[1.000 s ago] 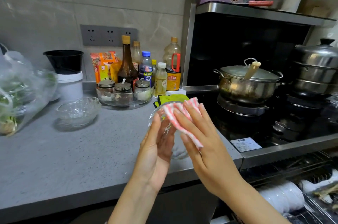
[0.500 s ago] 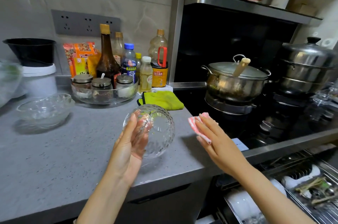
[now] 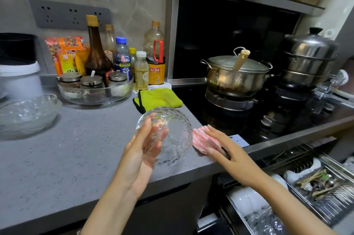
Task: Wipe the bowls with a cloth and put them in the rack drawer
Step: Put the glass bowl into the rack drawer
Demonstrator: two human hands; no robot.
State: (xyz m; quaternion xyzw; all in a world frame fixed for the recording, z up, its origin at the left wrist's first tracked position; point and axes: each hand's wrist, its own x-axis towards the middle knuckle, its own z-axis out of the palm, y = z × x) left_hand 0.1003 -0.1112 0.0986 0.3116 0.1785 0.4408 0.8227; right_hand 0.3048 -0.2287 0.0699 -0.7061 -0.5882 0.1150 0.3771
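Step in hand: wiping. The left hand (image 3: 142, 150) holds a clear patterned glass bowl (image 3: 172, 139) tipped on its side above the front of the grey table (image 3: 76, 158). The grip is closed round the bowl, thumb at the rim and fingers showing through the glass. The bowl is clear of the table; it is not in the drawer.

The right hand (image 3: 228, 150) lies flat, fingers straight, on a pink-and-white striped cloth (image 3: 201, 139). The cloth rests on the table's front corner, just beside the bowl. That grip is wide and encloses nothing; it only presses the cloth down. Cloth and bowl are apart, so no wiping contact exists at this moment.

Judgement: this bowl is at the end of its wipe or between wipes. The next move calls for carrying it down and right into the open rack drawer (image 3: 306, 196) below the stove, where white bowls (image 3: 247, 200) are stacked. Slippery glass held one-handed needs a firm hold. A second glass bowl (image 3: 26, 114) sits at the table's left edge, apparently awaiting its turn.

Surface and room: a speckled grey table in a kitchen, with grey wall tiles and a socket strip behind. At the back stand sauce bottles (image 3: 97, 52) and a glass tray of lidded jars (image 3: 95, 91). A green cloth (image 3: 159, 98) lies near the stove. A lidded steel pot (image 3: 235, 75) and a tiered steamer (image 3: 306, 56) occupy the burners.
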